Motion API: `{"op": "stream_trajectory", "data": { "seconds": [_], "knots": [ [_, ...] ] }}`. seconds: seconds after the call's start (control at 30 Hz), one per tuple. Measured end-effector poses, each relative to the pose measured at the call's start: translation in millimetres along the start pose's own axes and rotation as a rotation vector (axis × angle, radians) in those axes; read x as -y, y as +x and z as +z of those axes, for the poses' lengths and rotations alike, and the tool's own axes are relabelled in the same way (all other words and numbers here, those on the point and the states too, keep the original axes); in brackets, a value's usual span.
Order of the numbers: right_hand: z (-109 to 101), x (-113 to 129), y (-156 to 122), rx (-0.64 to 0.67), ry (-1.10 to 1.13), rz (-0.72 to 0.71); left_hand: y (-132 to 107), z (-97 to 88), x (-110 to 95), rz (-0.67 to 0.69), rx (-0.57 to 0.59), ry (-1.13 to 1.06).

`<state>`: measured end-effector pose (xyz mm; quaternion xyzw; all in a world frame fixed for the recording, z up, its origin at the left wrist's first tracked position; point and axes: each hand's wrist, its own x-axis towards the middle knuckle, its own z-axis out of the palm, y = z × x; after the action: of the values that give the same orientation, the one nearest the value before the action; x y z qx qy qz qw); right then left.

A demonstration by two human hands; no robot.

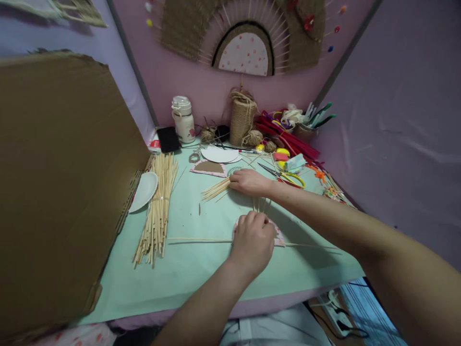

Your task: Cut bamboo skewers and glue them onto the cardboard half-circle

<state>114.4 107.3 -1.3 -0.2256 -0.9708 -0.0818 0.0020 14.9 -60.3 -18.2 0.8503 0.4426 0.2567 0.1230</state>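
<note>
My left hand (253,240) presses down, fingers curled, on a small pink dotted half-round card (278,237) at the front of the mint table (187,269). Thin bamboo sticks (201,240) stick out from under that card to the left, right and upward. My right hand (248,181) reaches across above it and closes on a short bundle of sticks (216,190) lying on the table.
A big pile of bamboo sticks (158,206) lies at the left beside a white plate (144,191) and a large cardboard sheet (57,182). Scissors (284,176), jute twine spool (242,117), white bottle (183,119), card cutouts (211,167) and craft bits crowd the back.
</note>
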Motion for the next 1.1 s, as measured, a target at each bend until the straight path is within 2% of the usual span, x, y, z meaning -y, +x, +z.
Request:
{"op": "stream_trajectory", "data": {
  "seconds": [0.1,0.17,0.23,0.33,0.4,0.47,0.53,0.6,0.73,0.8,0.9,0.97,1.03,1.1],
  "knots": [
    [-0.6,4.1,-0.1,0.016,-0.034,-0.010,-0.3,0.8,-0.6,0.027,-0.038,-0.014],
    [-7.6,6.6,-5.3,0.009,-0.058,0.014,-0.8,-0.2,-1.3,0.058,-0.112,-0.063],
    [-19.7,7.9,-17.6,-0.027,-0.100,0.066,-1.5,-4.1,-2.6,0.095,-0.256,-0.153],
    [-41.0,7.2,-52.3,-0.123,-0.174,0.172,-1.6,-15.2,-3.8,0.121,-0.570,-0.352],
    [-52.1,7.0,-83.1,-0.158,-0.198,0.222,0.0,-23.1,-2.9,0.038,-0.740,-0.464],
    [-58.6,9.9,-114.4,-0.152,-0.188,0.237,2.7,-28.3,-0.8,-0.115,-0.798,-0.535],
    [-60.4,17.8,-140.9,-0.130,-0.154,0.235,5.6,-29.6,0.8,-0.232,-0.731,-0.577],
    [-58.7,30.6,-160.2,-0.123,-0.095,0.227,7.6,-27.1,0.2,-0.255,-0.538,-0.579],
    [-50.8,63.0,-180.0,-0.181,-0.002,0.202,7.6,-15.8,-8.4,-0.110,-0.017,-0.441],
    [-48.9,76.2,-185.1,-0.185,0.022,0.202,6.7,-10.0,-13.1,-0.038,0.129,-0.319],
    [-54.3,82.8,-190.4,-0.168,0.148,0.225,5.0,-3.0,-16.3,0.004,0.195,-0.167],
    [-61.8,75.6,-190.8,-0.196,0.289,0.270,3.4,1.2,-16.1,0.037,0.196,-0.115],
    [-66.5,60.9,-186.6,-0.270,0.397,0.384,1.6,5.3,-15.2,0.106,0.196,-0.073],
    [-63.0,43.4,-177.9,-0.296,0.485,0.586,0.1,9.0,-14.1,0.184,0.195,-0.031]
  ]
}}
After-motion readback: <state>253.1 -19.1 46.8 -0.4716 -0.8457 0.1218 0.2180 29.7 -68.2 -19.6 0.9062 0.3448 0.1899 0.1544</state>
